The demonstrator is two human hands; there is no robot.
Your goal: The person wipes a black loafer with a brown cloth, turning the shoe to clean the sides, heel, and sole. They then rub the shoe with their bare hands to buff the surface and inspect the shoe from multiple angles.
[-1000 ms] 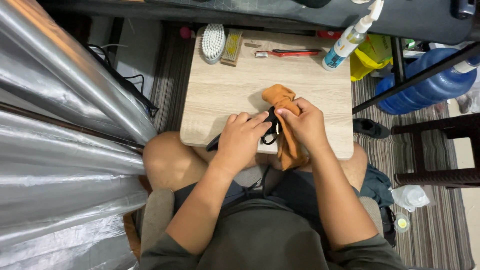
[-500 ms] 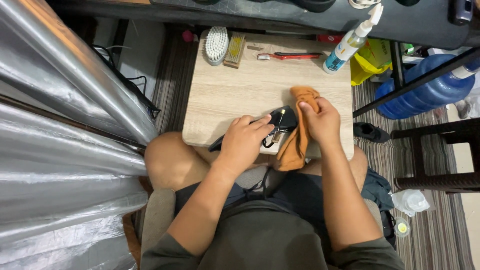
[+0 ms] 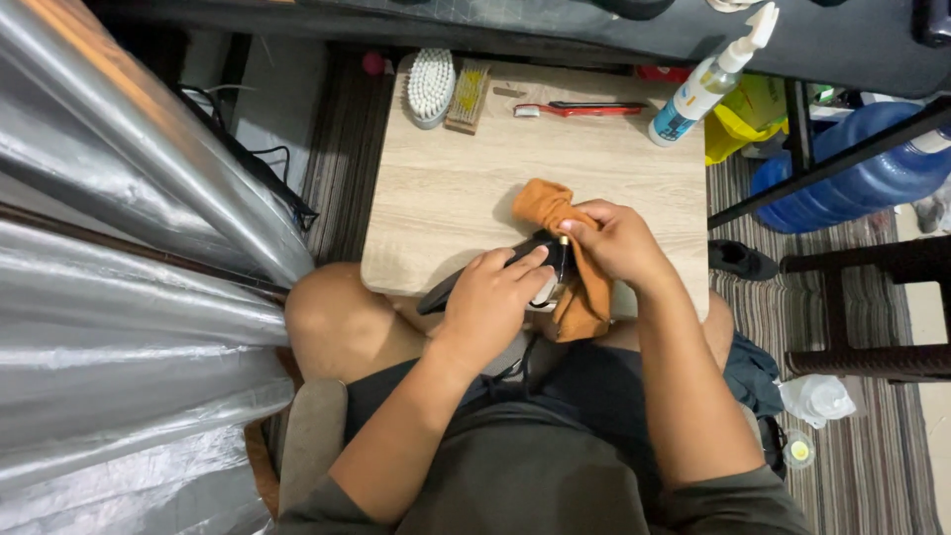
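Dark olive short-sleeved shirt, dark shorts, bare forearms, bare knees

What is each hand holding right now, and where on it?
The left hand grips a black object around its middle; what it is cannot be told. The right hand pinches the orange cloth at its bunched upper part, pressing it against the object.

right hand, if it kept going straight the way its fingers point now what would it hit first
The right hand points up-left across the small wooden table, fingers already on the orange cloth bunched over the dark object. So the cloth comes first; beyond it bare tabletop, then probably the white brush, though the line is rough.
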